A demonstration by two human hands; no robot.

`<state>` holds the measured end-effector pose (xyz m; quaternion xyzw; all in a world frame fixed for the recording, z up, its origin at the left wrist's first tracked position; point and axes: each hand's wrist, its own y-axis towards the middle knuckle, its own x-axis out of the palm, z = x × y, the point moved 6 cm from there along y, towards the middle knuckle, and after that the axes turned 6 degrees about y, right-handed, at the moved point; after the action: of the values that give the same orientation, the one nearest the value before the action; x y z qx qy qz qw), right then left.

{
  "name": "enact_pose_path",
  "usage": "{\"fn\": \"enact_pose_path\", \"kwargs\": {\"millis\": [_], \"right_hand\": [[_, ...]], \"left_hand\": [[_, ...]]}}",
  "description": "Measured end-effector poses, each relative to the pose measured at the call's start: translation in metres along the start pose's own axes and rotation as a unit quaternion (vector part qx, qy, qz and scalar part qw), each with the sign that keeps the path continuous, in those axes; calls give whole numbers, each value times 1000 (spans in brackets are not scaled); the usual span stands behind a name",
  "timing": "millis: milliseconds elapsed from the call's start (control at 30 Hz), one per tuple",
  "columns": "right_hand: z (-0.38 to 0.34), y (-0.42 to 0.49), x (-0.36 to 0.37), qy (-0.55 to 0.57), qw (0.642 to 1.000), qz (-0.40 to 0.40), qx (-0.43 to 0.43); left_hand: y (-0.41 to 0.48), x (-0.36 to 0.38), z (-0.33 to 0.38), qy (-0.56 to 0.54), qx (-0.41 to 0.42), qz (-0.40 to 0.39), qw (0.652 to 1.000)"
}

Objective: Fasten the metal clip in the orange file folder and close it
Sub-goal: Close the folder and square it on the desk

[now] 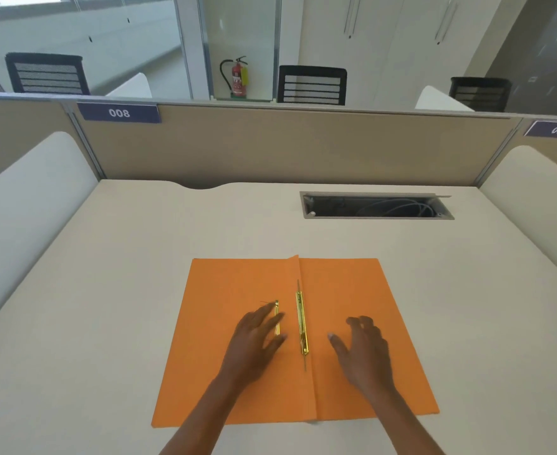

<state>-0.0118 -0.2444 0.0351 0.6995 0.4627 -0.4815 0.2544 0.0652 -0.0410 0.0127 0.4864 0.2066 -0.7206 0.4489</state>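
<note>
The orange file folder (352, 290) lies open and flat on the cream desk, spine running away from me. A gold metal clip bar (301, 320) lies along the spine on the right leaf, its thin prongs sticking out at both ends. A second gold clip piece (276, 311) lies loose on the left leaf. My left hand (257, 339) rests over the left leaf with fingers spread, fingertips touching or just over that loose piece. My right hand (362, 346) hovers over the right leaf, fingers curled apart, holding nothing.
The desk (123, 290) has a recessed cable slot (375, 206) at the back right. White side dividers (24, 208) flank it and a beige partition (287, 146) stands behind. Black chairs and a fire extinguisher (237, 77) are beyond.
</note>
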Motion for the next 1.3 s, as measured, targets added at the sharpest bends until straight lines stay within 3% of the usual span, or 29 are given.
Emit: {"fn": "enact_pose_path", "kwargs": {"millis": [133,267,333,467,733,1000,1300], "right_hand": [[-42,-22,32,40,994,-24,-103],[-54,-29,57,40,989,-38,-138],[-53,-31,68,30,989,-39,-141],[-49,-34,82,8,988,-36,-149],[-45,-37,88,0,990,-33,-139],[-47,-40,85,-27,991,-35,-129],[-48,-41,84,-31,990,-10,-135]], "left_hand": [[-42,-43,-49,70,-176,123,974],[-92,-58,-92,135,-375,44,916],[-108,-59,-99,157,-422,-11,893],[-112,-55,-97,176,-438,-50,880],[-96,-55,-90,87,-467,-37,879],[-97,-55,-99,12,-553,3,833],[-99,-57,-105,-43,-593,36,803]]}}
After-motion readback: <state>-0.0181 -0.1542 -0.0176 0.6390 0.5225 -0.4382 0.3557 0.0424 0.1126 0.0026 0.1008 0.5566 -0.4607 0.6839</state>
